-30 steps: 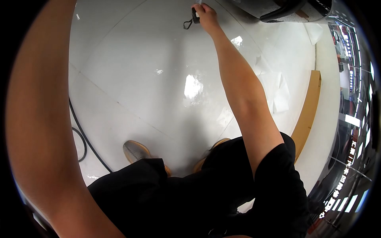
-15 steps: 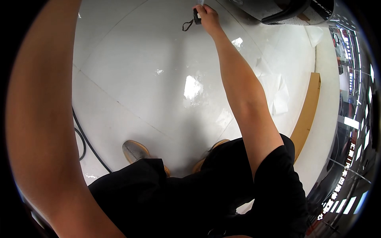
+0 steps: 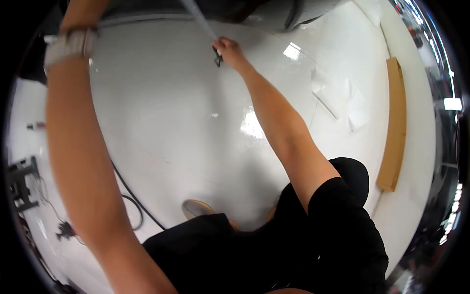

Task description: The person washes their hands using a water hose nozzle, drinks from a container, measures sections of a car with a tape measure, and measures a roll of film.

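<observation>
My right hand (image 3: 229, 51) is closed around a small black tape measure (image 3: 216, 55) with a short loop strap hanging below it. Its pale blade (image 3: 199, 18) is drawn out and slants up to the left, past the top edge of the view. A watch shows on my left wrist (image 3: 73, 46). That arm reaches up along the left side, and the left hand itself lies beyond the frame. Above the tape, a dark curved body (image 3: 313, 11), like the lower part of a car, crosses the top.
A long cardboard box (image 3: 393, 127) lies along the right wall. Thin white sheets (image 3: 355, 105) are on the glossy floor (image 3: 161, 98). A black hose (image 3: 132, 188) curls beside my left leg. Dark equipment (image 3: 22, 183) with cables stands at far left.
The view has shifted, bringing more of the dark body and my watch into sight. My right hand, still on the tape measure, appears lower and further left, with a longer stretch of blade visible.
</observation>
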`<action>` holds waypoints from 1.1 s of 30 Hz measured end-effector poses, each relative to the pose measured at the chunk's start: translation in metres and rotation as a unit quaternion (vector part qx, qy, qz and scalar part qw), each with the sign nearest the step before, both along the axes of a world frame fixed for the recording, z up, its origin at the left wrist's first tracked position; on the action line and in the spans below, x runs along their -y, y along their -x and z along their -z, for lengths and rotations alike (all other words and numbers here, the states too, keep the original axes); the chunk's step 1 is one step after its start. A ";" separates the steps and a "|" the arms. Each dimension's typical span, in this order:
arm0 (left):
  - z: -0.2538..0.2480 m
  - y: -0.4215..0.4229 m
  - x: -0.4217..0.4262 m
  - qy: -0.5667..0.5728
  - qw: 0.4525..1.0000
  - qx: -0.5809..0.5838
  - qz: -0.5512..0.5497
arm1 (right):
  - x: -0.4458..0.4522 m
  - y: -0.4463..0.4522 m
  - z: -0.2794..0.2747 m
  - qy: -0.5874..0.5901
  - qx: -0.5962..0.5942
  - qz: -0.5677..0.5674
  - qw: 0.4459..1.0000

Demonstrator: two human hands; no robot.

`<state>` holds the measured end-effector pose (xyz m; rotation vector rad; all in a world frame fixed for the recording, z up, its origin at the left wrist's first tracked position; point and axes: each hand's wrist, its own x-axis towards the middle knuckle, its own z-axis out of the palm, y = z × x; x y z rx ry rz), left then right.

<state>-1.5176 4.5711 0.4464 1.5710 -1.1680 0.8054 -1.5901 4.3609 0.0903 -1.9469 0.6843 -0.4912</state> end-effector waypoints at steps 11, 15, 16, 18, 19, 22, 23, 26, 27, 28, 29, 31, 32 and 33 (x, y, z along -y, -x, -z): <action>-0.014 -0.026 0.001 -0.044 0.991 -0.127 0.027 | -0.020 0.004 0.008 0.040 0.074 0.049 0.995; -0.008 -0.034 0.007 -0.001 0.975 -0.190 0.119 | -0.028 0.008 0.010 0.096 0.064 0.038 0.993; -0.007 -0.036 0.005 -0.012 0.979 -0.169 0.115 | -0.033 0.007 0.013 0.087 0.077 0.032 0.993; -0.008 -0.031 0.004 -0.012 0.981 -0.153 0.117 | -0.030 0.006 0.017 0.025 0.056 0.019 0.998; -0.008 -0.034 0.002 -0.026 0.983 -0.145 0.109 | -0.031 0.002 0.019 -0.002 0.041 0.010 0.999; -0.006 -0.041 0.001 -0.017 0.982 -0.158 0.106 | -0.036 0.010 0.004 -0.021 0.001 0.009 1.000; -0.008 -0.042 0.002 -0.027 0.983 -0.150 0.099 | -0.036 0.011 0.006 -0.020 0.003 0.003 1.000; -0.008 -0.043 -0.001 -0.033 0.986 -0.146 0.077 | -0.045 0.018 0.016 0.087 0.089 -0.003 0.992; -0.007 -0.043 0.000 -0.030 0.985 -0.143 0.086 | -0.044 0.019 0.015 0.097 0.097 0.001 0.991; -0.006 -0.043 0.001 -0.023 0.986 -0.140 0.091 | -0.042 0.019 0.013 0.107 0.106 0.003 0.989; -0.005 -0.046 0.002 -0.016 0.988 -0.131 0.086 | -0.041 0.019 0.013 0.107 0.108 -0.006 0.988; -0.006 -0.051 0.001 -0.032 0.990 -0.116 0.079 | -0.039 0.020 0.018 0.135 0.132 -0.009 0.982; -0.007 -0.050 -0.002 -0.045 0.990 -0.114 0.070 | -0.039 0.017 0.026 0.073 0.104 -0.005 0.992; -0.004 -0.056 0.001 -0.028 0.984 -0.139 0.104 | -0.040 0.013 0.023 0.018 0.079 -0.002 0.997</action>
